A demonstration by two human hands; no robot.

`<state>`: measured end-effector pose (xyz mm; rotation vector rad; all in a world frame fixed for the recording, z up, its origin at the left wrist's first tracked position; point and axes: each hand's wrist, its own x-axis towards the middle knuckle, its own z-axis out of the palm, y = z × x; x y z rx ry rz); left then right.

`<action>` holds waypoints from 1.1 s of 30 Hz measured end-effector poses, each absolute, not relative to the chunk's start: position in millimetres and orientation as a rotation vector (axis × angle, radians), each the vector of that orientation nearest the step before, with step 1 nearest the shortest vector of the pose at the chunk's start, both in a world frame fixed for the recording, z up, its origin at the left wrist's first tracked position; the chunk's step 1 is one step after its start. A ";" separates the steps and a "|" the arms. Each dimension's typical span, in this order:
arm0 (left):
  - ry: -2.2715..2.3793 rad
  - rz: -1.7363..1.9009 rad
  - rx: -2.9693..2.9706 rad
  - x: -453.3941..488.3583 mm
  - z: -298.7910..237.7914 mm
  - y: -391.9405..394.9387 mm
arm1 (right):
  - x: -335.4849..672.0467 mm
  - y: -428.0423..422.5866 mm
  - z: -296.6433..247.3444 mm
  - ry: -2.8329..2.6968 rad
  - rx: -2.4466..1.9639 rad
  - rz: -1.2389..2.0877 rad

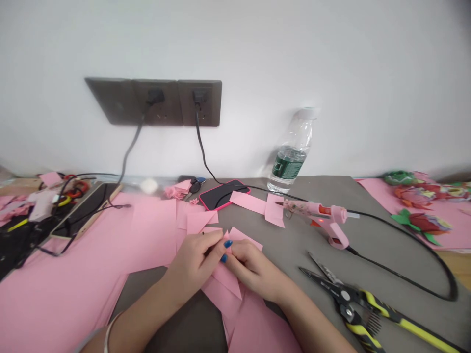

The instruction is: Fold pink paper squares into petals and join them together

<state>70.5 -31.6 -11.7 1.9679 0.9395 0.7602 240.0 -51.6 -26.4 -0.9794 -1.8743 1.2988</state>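
My left hand [193,257] and my right hand [253,267] meet at the middle of the table, fingertips pressed together. Between them they pinch a small piece of pink paper [227,236]; its tip peeks out above the thumbs, and the fingers hide most of it. Under and below the hands lie loose cut pieces of pink paper [222,279]. To the right, a pink hot glue gun [327,218] rests on its side with its nozzle over another pink paper piece [274,211]. Yellow-and-black pliers-like shears [346,296] lie with blades apart near my right forearm.
Large pink sheets [91,255] cover the left side. A pink-edged phone [223,195], a second phone [86,208] and a water bottle [290,157] stand or lie toward the wall. Paper flowers [429,223] sit at far right. The black cord [405,277] loops beside the glue gun.
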 end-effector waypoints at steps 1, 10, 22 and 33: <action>0.937 0.769 1.966 70.3 -11.3 -31.5 | 239.8 -51.7 -25.8 -1.870 -0.978 1.303; 1.058 0.837 1.900 69.3 -6.4 -27.5 | 241.8 -50.6 -26.6 -1.899 -0.966 1.263; 1.371 1.260 1.664 32.6 -2.4 10.7 | 244.4 -49.8 -27.2 -1.818 -0.901 1.248; 1.131 0.972 1.850 68.5 -5.1 -22.5 | 241.1 -48.1 -23.8 -1.693 -0.961 1.261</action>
